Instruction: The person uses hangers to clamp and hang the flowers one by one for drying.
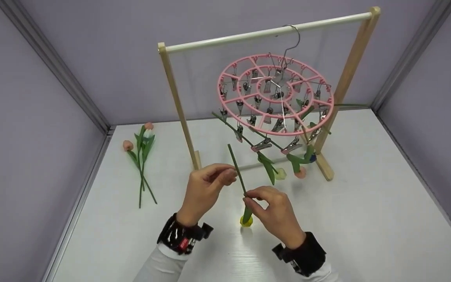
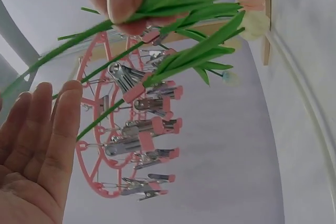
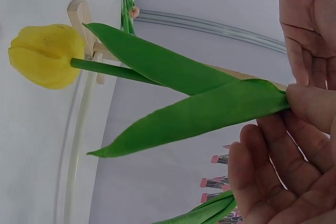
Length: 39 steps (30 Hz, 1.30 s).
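Note:
My right hand (image 1: pixel 275 209) pinches the green stem (image 1: pixel 238 170) of an artificial yellow tulip (image 3: pixel 46 56) between thumb and forefinger, near the leaf base. The bloom hangs down and the bare stem end points up and away. Beside the stem is my left hand (image 1: pixel 206 190); in the left wrist view its fingers (image 2: pixel 62 124) are extended and hold nothing. Ahead hangs a pink round clip hanger (image 1: pixel 225 103) with many metal clips. Clips along its near rim grip stems of other tulips, among them a whitish tulip (image 1: pixel 280 174) and a pink tulip (image 1: pixel 300 172), blooms down.
The hanger's hook (image 1: pixel 298 37) hangs over the white rod (image 1: pixel 245 36) of a wooden-legged rack (image 1: pixel 178 105). Several loose tulips (image 1: pixel 142 156) lie on the white table (image 1: pixel 104 235) at the left. Grey panels (image 1: pixel 45 98) enclose the table's back and sides.

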Each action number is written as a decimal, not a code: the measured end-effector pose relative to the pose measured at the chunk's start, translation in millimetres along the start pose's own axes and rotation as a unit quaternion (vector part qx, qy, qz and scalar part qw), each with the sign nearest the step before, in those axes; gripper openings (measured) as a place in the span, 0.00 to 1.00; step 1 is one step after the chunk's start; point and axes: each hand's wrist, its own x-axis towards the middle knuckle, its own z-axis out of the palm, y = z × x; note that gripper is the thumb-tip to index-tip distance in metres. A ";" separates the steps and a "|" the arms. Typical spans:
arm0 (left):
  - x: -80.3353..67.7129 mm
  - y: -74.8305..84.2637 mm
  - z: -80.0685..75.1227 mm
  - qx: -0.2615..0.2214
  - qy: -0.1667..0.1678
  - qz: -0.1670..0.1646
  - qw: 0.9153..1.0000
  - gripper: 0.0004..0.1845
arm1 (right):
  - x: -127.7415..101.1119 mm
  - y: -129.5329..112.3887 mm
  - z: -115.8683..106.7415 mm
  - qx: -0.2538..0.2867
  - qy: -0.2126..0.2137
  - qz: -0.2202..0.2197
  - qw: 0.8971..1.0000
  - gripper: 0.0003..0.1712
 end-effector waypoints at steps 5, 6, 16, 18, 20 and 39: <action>29.6 -25.2 -14.5 0.043 0.074 -0.022 0.996 0.13 | -1.0 2.9 -0.2 0.006 0.004 -0.003 1.000 0.04; 37.2 -30.6 -17.5 0.055 0.090 -0.031 0.994 0.14 | -1.3 3.4 -0.3 0.007 0.005 -0.003 1.000 0.05; 110.1 -60.2 -21.5 0.090 0.067 -0.168 0.979 0.26 | -5.0 7.4 -8.7 0.009 0.004 -0.003 1.000 0.05; 117.5 -61.6 -18.2 0.071 0.061 -0.179 0.979 0.26 | -5.7 8.2 -10.7 0.011 0.003 -0.004 1.000 0.04; 122.5 -62.4 -14.6 0.042 0.058 -0.182 0.981 0.26 | -6.3 8.7 -12.9 0.010 0.001 -0.002 1.000 0.04; 115.6 -59.3 -9.2 0.001 0.069 -0.097 0.993 0.09 | -11.7 11.7 -22.4 0.009 0.000 0.016 1.000 0.06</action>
